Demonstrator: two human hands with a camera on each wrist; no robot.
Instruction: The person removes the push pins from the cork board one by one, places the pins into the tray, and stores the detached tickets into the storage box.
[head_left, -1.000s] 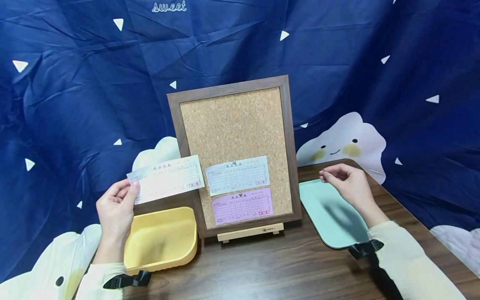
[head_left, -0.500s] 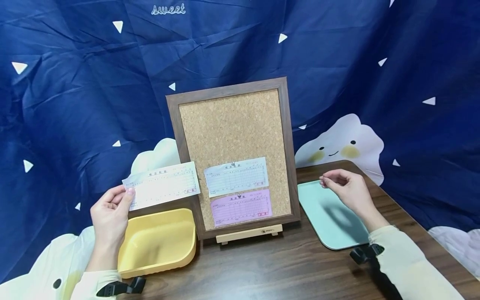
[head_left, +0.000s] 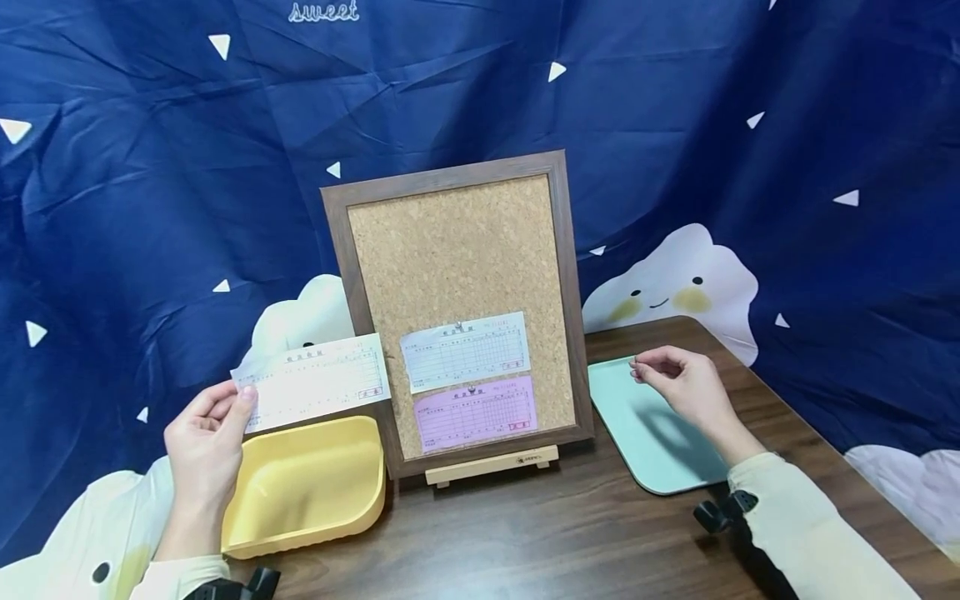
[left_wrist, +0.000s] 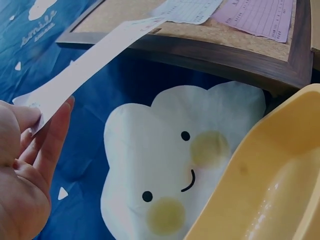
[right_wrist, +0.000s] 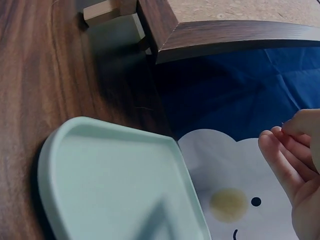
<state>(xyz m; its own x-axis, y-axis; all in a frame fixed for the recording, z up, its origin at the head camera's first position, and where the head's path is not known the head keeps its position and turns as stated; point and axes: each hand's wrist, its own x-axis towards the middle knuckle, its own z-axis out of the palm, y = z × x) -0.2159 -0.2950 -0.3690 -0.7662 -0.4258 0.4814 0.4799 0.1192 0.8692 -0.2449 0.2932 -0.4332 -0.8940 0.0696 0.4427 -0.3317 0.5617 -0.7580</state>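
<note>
Head view: two hands are raised, one on either side of a corkboard (head_left: 457,258) in a brown wooden frame (head_left: 572,308).
Left hand (head_left: 206,442): its grip is clamped on the left end of a white slip (head_left: 311,379), thumb in front, fingers behind.
White slip: printed like a form, with a red box at its lower right; it is held above the yellow bin (head_left: 322,500), its right end overlapping the frame's left side. Whether it touches the frame cannot be told.
Right hand (head_left: 686,387): its grip has thumb and fingertips together over the far part of the mint tray (head_left: 678,471), pinching a tiny thing (right_wrist: 283,123) too small to identify.
Pale blue slip (head_left: 465,354): fixed low on the cork, a small fastener at its top edge.
Purple slip (head_left: 476,414): just below the blue one, also fastened at its top.
Stand (head_left: 491,467): light wood, under the board's lower edge, on the dark wood-grained tabletop (head_left: 450,542).
Bin and tray: bin on the board's left, tray on its right.
Backdrop (head_left: 450,75): creased blue cloth with white triangles and smiling clouds.
</note>
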